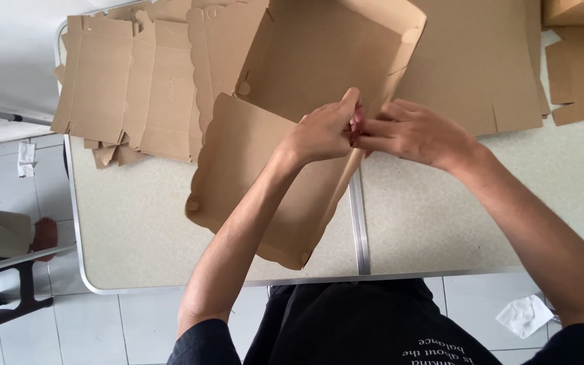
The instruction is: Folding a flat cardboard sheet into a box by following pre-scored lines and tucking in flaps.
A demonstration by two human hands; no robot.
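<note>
Black cloth of the person's shirt point(366, 324) fills the bottom edge, and from it both bare forearms reach up over the pale tabletop point(441, 223). The left hand point(322, 130) and the right hand point(414, 132) meet at one side wall of a brown cardboard box point(305, 74) — a half-formed carton with a scalloped lid flap point(238, 169) hanging down toward the person. Left fingers point(349, 101) are closed in a pinch on the wall's edge, and the right fingers point(380, 127) press against the same spot from the other side, so both hands grip the cardboard where wall and flap join.

Judging by its shape, the box is partly built: its far walls already stand and the tray has depth, but the near side corner under the hands is not yet locked, and the lid lies open.

Flat, unfolded box blanks point(126, 88) are stacked at the tabletop's far left, and more sheets point(481, 67) lie at the far right. A crumpled white tissue point(523, 314) sits on the tiled floor point(143, 318) — beside the person's right arm.
</note>
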